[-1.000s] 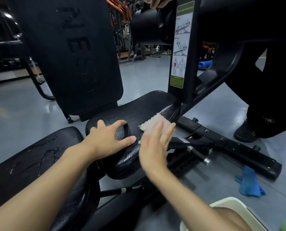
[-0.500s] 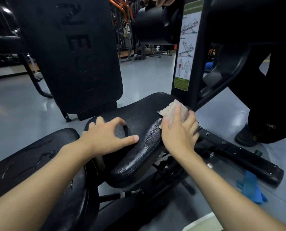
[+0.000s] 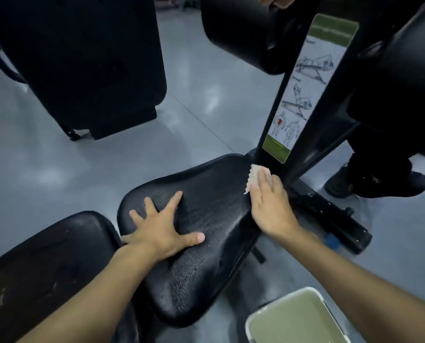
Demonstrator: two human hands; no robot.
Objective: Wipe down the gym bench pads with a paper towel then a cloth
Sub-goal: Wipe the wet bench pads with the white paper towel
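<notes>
The black seat pad fills the middle of the view, its surface wet and textured. My left hand lies flat on its near left part with fingers spread. My right hand presses a white paper towel flat against the pad's far right edge, beside the black upright post. Most of the towel is hidden under my fingers. A second black pad lies at the lower left, streaked with moisture.
A large black back pad stands at the upper left, a black roller pad at the top. A white bin sits at the bottom right. Another person's black shoe stands right of the post. The frame rail runs along the grey floor.
My right hand has slid the paper towel from the pad's near middle to its far right edge by the post. My left hand has flattened and spread its fingers.
</notes>
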